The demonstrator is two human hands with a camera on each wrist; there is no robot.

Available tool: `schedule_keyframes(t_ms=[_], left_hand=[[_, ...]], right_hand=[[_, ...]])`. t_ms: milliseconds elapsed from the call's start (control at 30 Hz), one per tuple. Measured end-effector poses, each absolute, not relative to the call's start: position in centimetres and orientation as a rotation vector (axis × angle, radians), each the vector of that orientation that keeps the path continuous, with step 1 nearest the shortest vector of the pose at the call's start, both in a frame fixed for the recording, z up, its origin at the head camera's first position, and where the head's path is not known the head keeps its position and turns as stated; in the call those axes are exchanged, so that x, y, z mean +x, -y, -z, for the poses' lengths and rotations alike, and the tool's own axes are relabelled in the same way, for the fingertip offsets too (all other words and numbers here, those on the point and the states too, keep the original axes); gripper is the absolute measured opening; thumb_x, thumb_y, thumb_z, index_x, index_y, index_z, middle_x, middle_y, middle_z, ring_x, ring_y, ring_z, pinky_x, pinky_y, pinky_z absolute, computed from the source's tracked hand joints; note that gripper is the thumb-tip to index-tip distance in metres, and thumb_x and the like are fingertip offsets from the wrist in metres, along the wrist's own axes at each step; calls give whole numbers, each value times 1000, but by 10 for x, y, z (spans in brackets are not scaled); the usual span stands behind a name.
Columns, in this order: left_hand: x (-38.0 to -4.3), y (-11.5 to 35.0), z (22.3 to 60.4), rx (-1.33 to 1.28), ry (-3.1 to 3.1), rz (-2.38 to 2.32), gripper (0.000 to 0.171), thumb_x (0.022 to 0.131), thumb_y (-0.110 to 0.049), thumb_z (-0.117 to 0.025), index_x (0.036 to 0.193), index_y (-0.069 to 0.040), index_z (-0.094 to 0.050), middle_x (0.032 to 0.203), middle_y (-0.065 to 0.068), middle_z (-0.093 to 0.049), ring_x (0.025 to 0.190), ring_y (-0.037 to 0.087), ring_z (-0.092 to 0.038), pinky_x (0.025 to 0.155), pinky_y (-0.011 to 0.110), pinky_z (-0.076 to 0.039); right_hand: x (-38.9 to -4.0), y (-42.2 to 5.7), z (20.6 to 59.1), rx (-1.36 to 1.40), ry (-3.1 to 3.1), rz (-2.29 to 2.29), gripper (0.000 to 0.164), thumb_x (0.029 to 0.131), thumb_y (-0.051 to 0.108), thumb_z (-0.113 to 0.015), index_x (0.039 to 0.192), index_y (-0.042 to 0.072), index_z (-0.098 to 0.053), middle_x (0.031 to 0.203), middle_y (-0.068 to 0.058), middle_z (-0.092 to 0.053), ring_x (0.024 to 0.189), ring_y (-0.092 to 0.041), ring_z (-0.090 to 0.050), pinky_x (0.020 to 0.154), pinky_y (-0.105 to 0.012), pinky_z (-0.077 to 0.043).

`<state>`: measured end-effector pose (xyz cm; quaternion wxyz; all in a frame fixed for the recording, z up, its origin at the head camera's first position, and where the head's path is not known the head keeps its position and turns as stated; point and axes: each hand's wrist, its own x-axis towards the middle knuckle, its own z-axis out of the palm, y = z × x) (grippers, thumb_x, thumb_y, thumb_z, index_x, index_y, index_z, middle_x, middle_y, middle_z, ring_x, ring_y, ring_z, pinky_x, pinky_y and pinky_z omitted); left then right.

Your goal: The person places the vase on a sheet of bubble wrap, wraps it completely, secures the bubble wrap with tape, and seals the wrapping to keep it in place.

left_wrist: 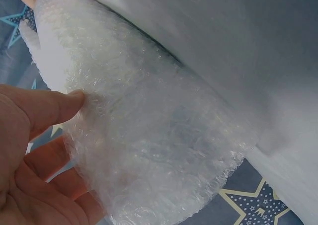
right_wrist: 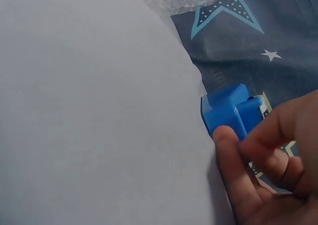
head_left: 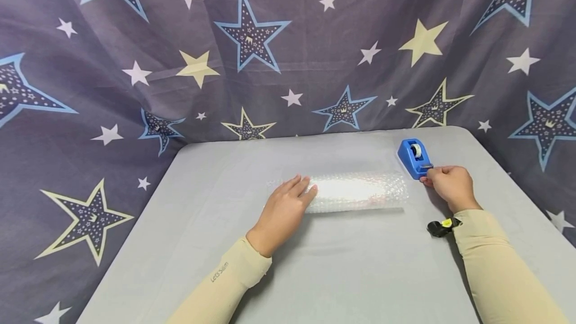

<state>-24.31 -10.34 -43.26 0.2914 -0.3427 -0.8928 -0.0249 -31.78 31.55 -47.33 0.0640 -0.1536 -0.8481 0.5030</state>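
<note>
A roll of clear bubble wrap (head_left: 355, 191) lies lengthwise across the table, its bubbles catching the light. On its left part rests my left hand (head_left: 283, 209), fingers spread over the top. The left wrist view shows the thumb (left_wrist: 62, 106) against the near side of the wrap, with the other fingers partly hidden behind it. To the right stands a blue tape dispenser (head_left: 408, 156) with a white tape roll (head_left: 416, 151). My right hand (head_left: 451, 186) is at its cutter end, thumb and index finger pinched together on the tape end, which the fingers hide.
The pale grey table (head_left: 360, 274) carries everything. A star-printed curtain (head_left: 306, 54) hangs behind and along both sides. A black tape measure (head_left: 440, 228) with a yellow label lies beside the right wrist.
</note>
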Motion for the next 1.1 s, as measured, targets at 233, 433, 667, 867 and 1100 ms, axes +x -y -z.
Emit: schedule_keyframes(t_ms=[233, 433, 667, 867, 1100], left_hand=[[-244, 102, 435, -920, 2357, 62, 34, 94, -1, -68, 125, -12, -75, 133, 17, -70, 126, 37, -66, 101, 50, -55], [-243, 102, 433, -910, 2374, 54, 35, 95, -1, -66, 127, -12, -74, 134, 16, -69, 127, 37, -65, 102, 50, -54], [-244, 104, 431, -897, 2365, 62, 33, 94, -2, -67, 125, -13, -75, 133, 16, -70, 126, 36, -66, 102, 50, -54], [-245, 104, 432, -899, 2349, 45, 35, 92, -2, -69, 124, -14, -76, 131, 14, -71, 124, 35, -67, 102, 48, -55], [-244, 105, 432, -900, 2360, 52, 35, 91, -2, -70, 124, -13, -76, 132, 16, -70, 124, 36, -67, 100, 50, -55]], right_hand=[[-309, -310, 464, -782, 2006, -1794, 21, 92, 18, -59, 91, 5, -75, 63, 14, -64, 61, -2, -60, 53, -17, -51], [-282, -261, 422, -489, 1979, -1668, 18, 96, 22, -66, 87, 14, -79, 67, 16, -62, 62, -5, -50, 54, -22, -37], [-240, -177, 393, 125, 2266, -1895, 24, 101, 19, -62, 111, -1, -73, 66, 5, -54, 49, -6, -42, 41, -26, -36], [-238, -135, 406, 177, 2333, -2071, 24, 99, 15, -60, 109, -2, -73, 58, 6, -45, 50, -6, -37, 45, -22, -29], [-243, -116, 423, 100, 2396, -2076, 25, 97, 13, -58, 108, -3, -75, 58, 3, -50, 54, -9, -44, 49, -23, -34]])
